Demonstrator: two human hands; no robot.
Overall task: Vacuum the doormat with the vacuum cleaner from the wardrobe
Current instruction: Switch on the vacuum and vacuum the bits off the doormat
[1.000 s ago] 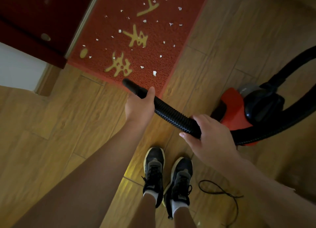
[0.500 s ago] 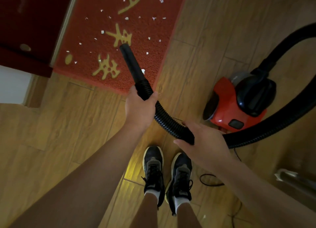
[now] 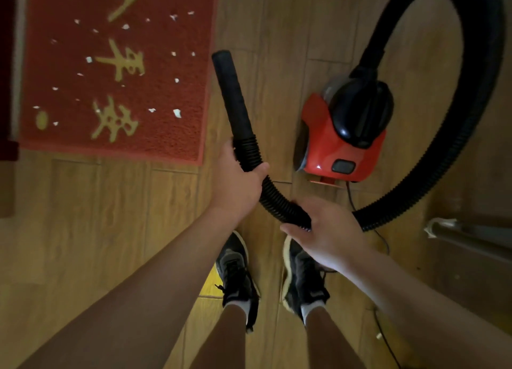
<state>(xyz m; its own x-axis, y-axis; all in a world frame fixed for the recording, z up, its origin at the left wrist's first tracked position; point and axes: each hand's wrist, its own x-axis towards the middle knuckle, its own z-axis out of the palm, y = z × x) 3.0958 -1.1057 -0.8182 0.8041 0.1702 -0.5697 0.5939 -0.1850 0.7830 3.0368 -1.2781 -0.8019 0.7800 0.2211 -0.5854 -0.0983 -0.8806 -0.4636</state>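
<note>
A red doormat [image 3: 155, 72] with gold characters lies at the upper left, sprinkled with several white paper scraps [image 3: 177, 113]. The red and black vacuum cleaner [image 3: 343, 136] sits on the wooden floor to its right. Its black ribbed hose [image 3: 468, 119] loops up, round and back down to me. My left hand [image 3: 238, 180] grips the hose just behind the smooth black nozzle [image 3: 232, 97], whose tip hangs over the floor beside the mat's right edge. My right hand [image 3: 329, 233] holds the hose lower down, fingers curled round it.
My two black shoes [image 3: 266, 274] stand on the wood floor below the hands. A thin power cord [image 3: 385, 338] trails from the vacuum past my right foot. A dark red door edge [image 3: 7, 64] borders the mat's left; a metal bar [image 3: 471, 235] lies at right.
The view has swung right, so the mat shifted left. The nozzle tip moved off the mat to over the floor beside its right edge. Both hands keep their hold on the hose.
</note>
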